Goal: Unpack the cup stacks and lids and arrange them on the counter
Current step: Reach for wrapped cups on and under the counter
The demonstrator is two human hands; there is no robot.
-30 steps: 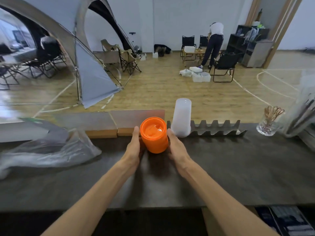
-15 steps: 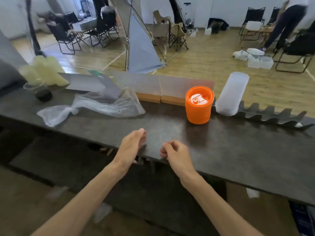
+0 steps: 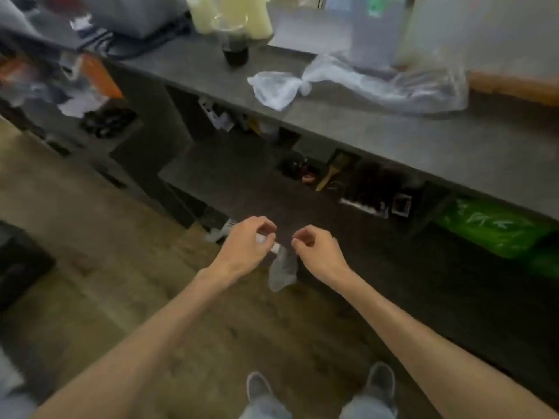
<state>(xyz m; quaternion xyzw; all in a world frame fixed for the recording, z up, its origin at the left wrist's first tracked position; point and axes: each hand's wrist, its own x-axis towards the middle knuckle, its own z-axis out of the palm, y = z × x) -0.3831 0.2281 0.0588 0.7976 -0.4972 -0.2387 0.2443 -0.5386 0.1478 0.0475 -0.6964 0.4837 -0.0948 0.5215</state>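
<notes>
My view points down at the floor in front of the grey counter (image 3: 393, 140). An empty clear plastic bag (image 3: 378, 83) lies crumpled on the counter top. The orange cup stack and the white stack are out of view. My left hand (image 3: 246, 247) and my right hand (image 3: 319, 252) hang side by side below the counter edge, fingers loosely curled, holding nothing that I can make out. A scrap of clear plastic (image 3: 282, 269) shows on the wooden floor between the two hands.
Pale yellow cylinders (image 3: 257, 13) and a glass of dark liquid (image 3: 235, 46) stand at the counter's far end. Shelves under the counter hold a brush (image 3: 331, 172) and a green bag (image 3: 496, 228). A black box (image 3: 18, 261) sits on the floor at left.
My head has turned left and down, so the orange and white stacks left the view. Both hands let go of the orange stack, drew back off the counter and dropped below its edge.
</notes>
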